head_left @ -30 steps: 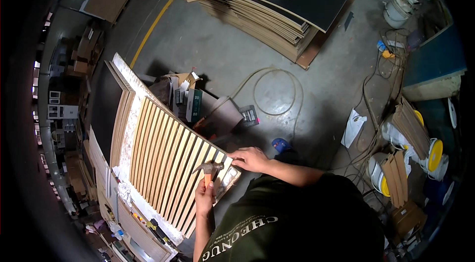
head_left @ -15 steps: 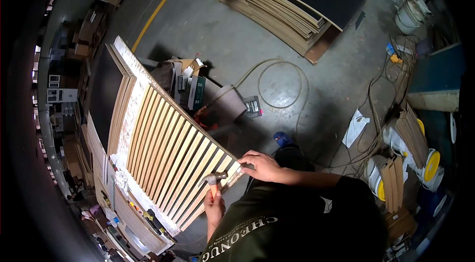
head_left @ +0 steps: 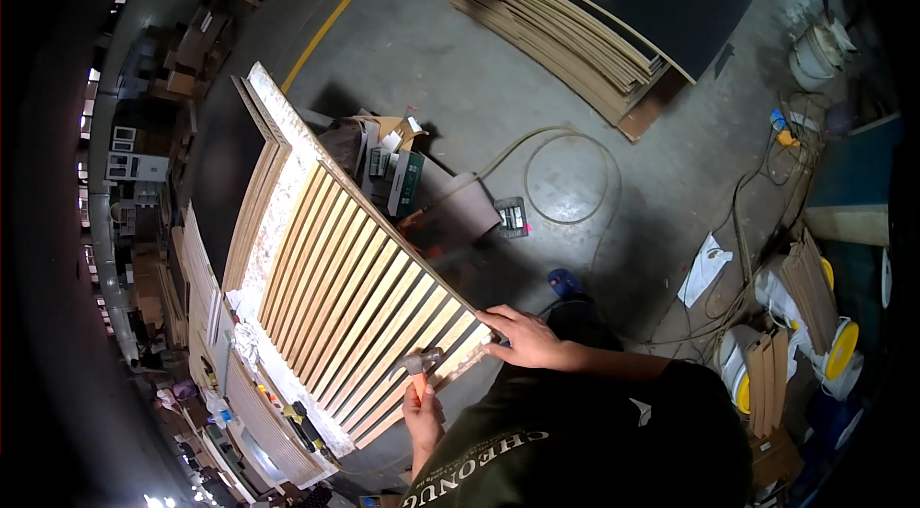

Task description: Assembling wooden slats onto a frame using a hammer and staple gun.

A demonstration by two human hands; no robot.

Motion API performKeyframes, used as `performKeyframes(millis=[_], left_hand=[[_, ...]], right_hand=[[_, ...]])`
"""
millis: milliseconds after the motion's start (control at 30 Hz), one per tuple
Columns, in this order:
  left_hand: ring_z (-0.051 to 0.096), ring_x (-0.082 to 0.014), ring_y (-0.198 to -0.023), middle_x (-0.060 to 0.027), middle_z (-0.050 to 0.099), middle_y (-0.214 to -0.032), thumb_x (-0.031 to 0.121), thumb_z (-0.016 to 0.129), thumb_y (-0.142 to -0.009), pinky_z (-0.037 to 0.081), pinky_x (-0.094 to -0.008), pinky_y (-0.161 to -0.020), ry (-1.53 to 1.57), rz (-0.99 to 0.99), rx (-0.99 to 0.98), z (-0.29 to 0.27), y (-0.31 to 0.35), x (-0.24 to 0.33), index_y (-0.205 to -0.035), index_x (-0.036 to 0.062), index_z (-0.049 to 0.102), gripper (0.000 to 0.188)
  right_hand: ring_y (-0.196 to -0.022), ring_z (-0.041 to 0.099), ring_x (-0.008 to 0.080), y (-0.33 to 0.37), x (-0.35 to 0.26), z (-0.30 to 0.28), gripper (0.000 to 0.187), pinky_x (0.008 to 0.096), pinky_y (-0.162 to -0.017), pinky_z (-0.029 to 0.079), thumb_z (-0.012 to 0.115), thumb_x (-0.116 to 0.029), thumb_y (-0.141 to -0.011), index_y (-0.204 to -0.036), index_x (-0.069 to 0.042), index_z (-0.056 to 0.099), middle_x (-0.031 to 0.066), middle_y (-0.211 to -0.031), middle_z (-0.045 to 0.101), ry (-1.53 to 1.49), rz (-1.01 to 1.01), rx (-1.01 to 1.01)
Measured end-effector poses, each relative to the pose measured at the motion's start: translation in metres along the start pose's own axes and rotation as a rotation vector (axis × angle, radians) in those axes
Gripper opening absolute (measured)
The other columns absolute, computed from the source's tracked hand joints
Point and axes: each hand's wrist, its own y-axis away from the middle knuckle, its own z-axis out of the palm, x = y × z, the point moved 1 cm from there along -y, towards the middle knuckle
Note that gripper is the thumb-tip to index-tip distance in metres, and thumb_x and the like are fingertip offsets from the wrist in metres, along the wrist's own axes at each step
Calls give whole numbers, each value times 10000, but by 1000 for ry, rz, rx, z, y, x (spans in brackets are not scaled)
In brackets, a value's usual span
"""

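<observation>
My left hand [head_left: 423, 415] is closed round the orange handle of a claw hammer [head_left: 419, 364], whose metal head lies over the near strips of a slatted panel [head_left: 359, 302]. The panel is made of pale wooden strips with dark gaps between them, on a white, paint-spattered worktop [head_left: 273, 220]. At the worktop's near right corner is my right hand [head_left: 529, 339], its thumb and fingers curled over the edge. Whether it also pinches something small there, I cannot make out.
Dark boards [head_left: 230, 192] are stacked on the worktop's far left. A large stack of black-faced boards [head_left: 585, 38] stands on the floor ahead. A hose [head_left: 599, 149] loops over the concrete. To the right are cables, buckets with yellow rims [head_left: 841, 350] and a white bucket [head_left: 815, 57].
The whole view has shifted, so the scene sits further right and lower. The hammer has moved slightly towards me and away from my right hand, which stays at the corner.
</observation>
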Motion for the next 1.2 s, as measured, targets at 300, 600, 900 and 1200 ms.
performKeyframes(millis=[300, 600, 900, 1200], left_hand=[[345, -47, -424, 41, 415, -538, 270, 547, -899, 257, -198, -373, -51, -89, 21, 4, -1, 2, -986, 65, 559, 222], [367, -51, -419, 25, 433, -556, 131, 593, -847, 289, -193, -361, 12, -4, 214, 5, 4, -22, -910, 65, 525, 114], [354, -59, -388, 20, 411, -520, 157, 598, -841, 270, -208, -339, 59, -19, 356, -11, 8, -50, -811, 61, 511, 133], [371, -50, -404, 24, 430, -541, 189, 591, -851, 304, -210, -357, 68, 109, 463, -29, -8, -37, -775, 69, 491, 173]], right_hand=[[-1064, 507, 340, -65, 1, 12, 626, 404, -878, 426, 596, -398, -803, -1294, -74, 384, 152, -1216, 464, -122, 76, 151], [-1344, 141, 351, -84, -6, 35, 726, 582, -1048, 110, 524, -293, -854, -1433, -137, 114, 153, -1465, 128, 37, 83, 78], [-1359, 62, 367, -63, -17, 46, 741, 601, -1043, 42, 547, -312, -825, -1400, -16, 185, 148, -1472, 118, 352, -75, 52], [-1357, 93, 350, -75, -30, 42, 768, 594, -1046, 43, 568, -369, -800, -1394, -33, 216, 161, -1455, 165, 384, -110, 41]])
